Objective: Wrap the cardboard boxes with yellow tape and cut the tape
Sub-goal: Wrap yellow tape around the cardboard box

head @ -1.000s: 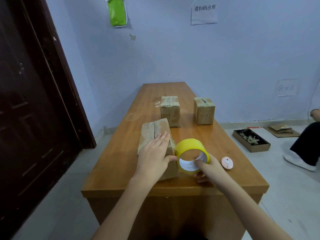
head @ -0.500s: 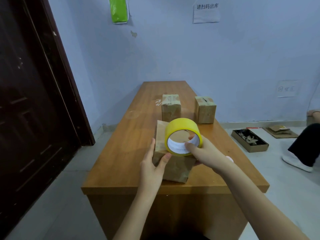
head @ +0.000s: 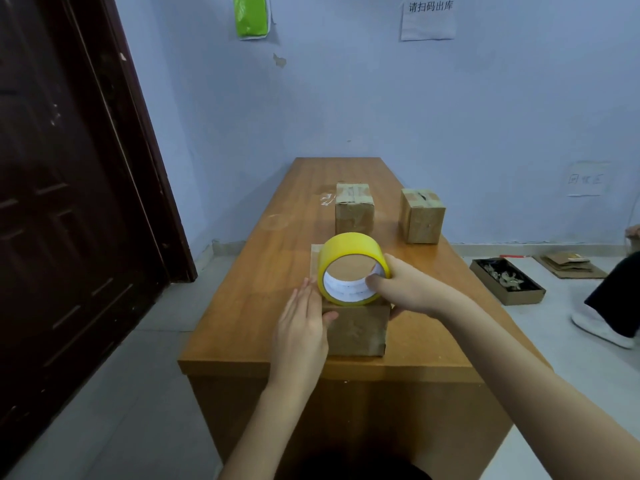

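A cardboard box (head: 356, 332) stands near the front edge of the wooden table (head: 263, 271). On top of it stands a roll of yellow tape (head: 349, 249), gripped by my right hand (head: 405, 289) with the thumb inside the core. My left hand (head: 299, 327) lies flat against the box's left side, fingers straight, thumb on the front face. Two more cardboard boxes, a left one (head: 354, 209) and a right one (head: 420, 216), stand farther back on the table.
A dark door (head: 69, 202) fills the left. On the floor to the right lie a shallow box of scraps (head: 507, 280) and flattened cardboard (head: 568, 266). Another person's leg and white shoe (head: 601, 327) are at the right edge.
The box has been turned and now stands squarely facing me. My right hand has lifted the tape roll from the table onto the box top. My left hand slid from the top to the left side.
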Motion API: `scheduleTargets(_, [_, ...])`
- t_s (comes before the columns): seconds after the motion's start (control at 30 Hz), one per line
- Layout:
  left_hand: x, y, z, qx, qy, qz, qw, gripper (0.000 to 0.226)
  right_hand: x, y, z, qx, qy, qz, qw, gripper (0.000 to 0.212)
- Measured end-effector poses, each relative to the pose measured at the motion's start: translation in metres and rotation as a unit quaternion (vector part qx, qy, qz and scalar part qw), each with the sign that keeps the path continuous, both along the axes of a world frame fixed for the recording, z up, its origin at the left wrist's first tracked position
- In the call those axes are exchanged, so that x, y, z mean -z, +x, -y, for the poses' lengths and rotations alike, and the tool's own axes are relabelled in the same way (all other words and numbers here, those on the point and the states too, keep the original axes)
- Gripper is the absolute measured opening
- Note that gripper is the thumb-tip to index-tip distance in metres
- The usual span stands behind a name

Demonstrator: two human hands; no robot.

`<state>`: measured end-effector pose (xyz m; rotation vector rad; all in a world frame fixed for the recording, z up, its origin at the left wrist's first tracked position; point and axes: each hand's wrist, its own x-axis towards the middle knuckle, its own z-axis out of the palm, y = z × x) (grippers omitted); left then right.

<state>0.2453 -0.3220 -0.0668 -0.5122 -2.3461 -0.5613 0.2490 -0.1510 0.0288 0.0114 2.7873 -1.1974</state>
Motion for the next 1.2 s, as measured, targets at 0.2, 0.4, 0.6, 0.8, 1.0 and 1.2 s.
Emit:
scheduleTargets(0.2, [-0.005, -0.001, 0.010, 0.010, -0.048, -0.014, 0.999, 0.048, -0.017, 0.004, -0.026, 0.022, 0.012, 0.029, 0.999, 0.019])
scheduleTargets(0.4, [-0.011, -0.001, 0.011, 0.015, -0.060, 0.001, 0.998, 0.051, -0.003, 0.014, -0.040, 0.072, -0.008, -0.009, 0.997, 0.021])
scheduleTargets(0.6, [-0.023, 0.004, 0.013, 0.033, -0.053, 0.052, 0.997, 0.056, 0.008, 0.011, -0.029, 0.095, -0.130, -0.038, 0.986, 0.020])
scheduleTargets(0.8, [-0.011, -0.001, 0.016, 0.044, -0.076, 0.019, 0.996, 0.054, -0.008, 0.014, -0.038, 0.062, -0.074, -0.033, 0.995, 0.013])
scheduleTargets(1.0, [-0.017, 0.001, 0.012, 0.020, -0.085, -0.004, 0.996, 0.050, -0.007, 0.023, -0.062, 0.101, -0.061, -0.040, 0.992, 0.015])
scheduleTargets(1.2, [-0.027, -0.008, 0.015, 0.023, -0.150, -0.002, 0.988, 0.049, -0.007, 0.018, -0.060, 0.099, -0.027, -0.033, 0.994, 0.018])
